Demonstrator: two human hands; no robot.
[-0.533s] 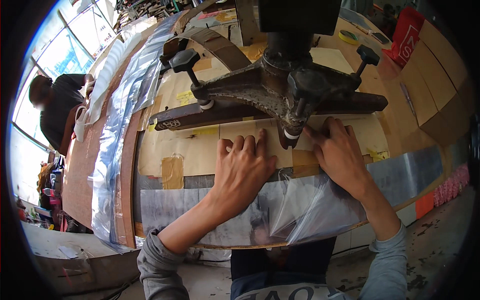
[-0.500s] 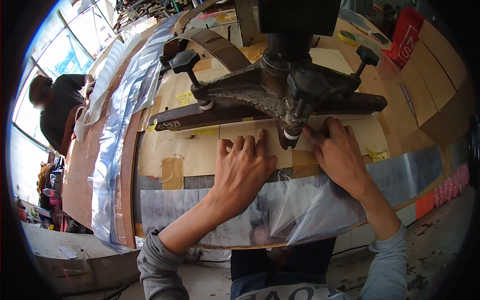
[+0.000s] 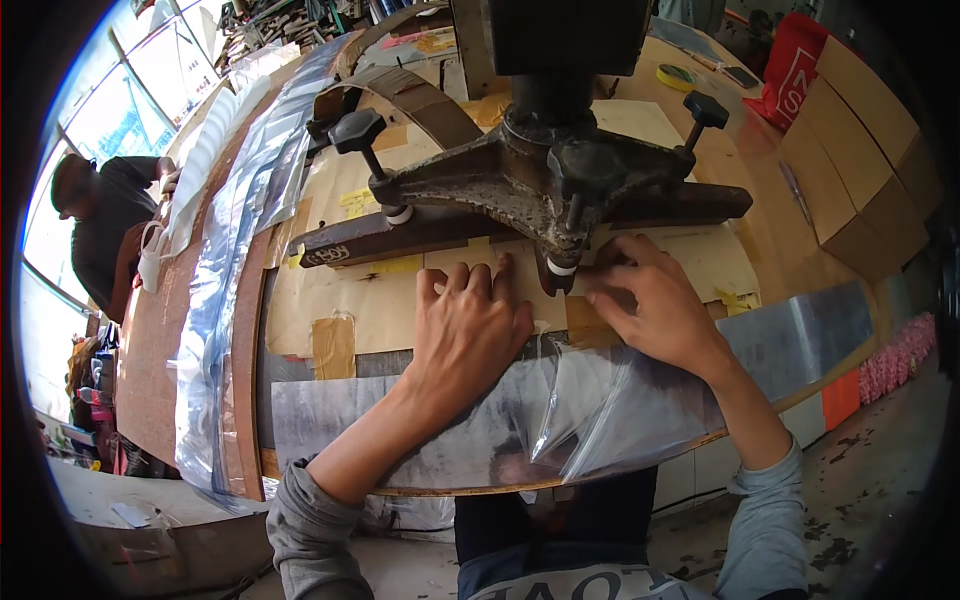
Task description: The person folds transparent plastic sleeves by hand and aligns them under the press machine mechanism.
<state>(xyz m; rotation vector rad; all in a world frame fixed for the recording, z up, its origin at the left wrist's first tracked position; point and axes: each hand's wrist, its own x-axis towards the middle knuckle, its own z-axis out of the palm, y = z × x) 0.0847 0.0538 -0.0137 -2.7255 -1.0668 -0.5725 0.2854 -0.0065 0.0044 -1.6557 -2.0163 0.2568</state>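
My left hand (image 3: 465, 325) lies palm down on the tan paper-covered bed (image 3: 300, 300), index finger stretched forward, the others bent and resting. Its fingertips are close to the dark metal press bar (image 3: 440, 237). To the right of the press's middle foot, my right hand (image 3: 662, 308) hovers low with fingers bent and thumb apart from them; I see nothing held in it. Between my hands a clear plastic sheet (image 3: 580, 405) hangs toward the front edge. Above stands the dark cast-metal press head (image 3: 480, 185) with several black knobs and white-collared screws.
A grey sheet-covered strip (image 3: 350, 420) runs along the front edge. Brown tape (image 3: 333, 347) patches the bed. Long clear plastic (image 3: 215, 330) lies at left, near another person (image 3: 110, 220). On the right are a cardboard box (image 3: 850, 170), a red bag (image 3: 790, 75) and a yellow tape roll (image 3: 676, 77).
My right hand has drawn back slightly, and its thumb and fingers have spread. My left hand stays pressed on the bed. The whole view has shifted a little.
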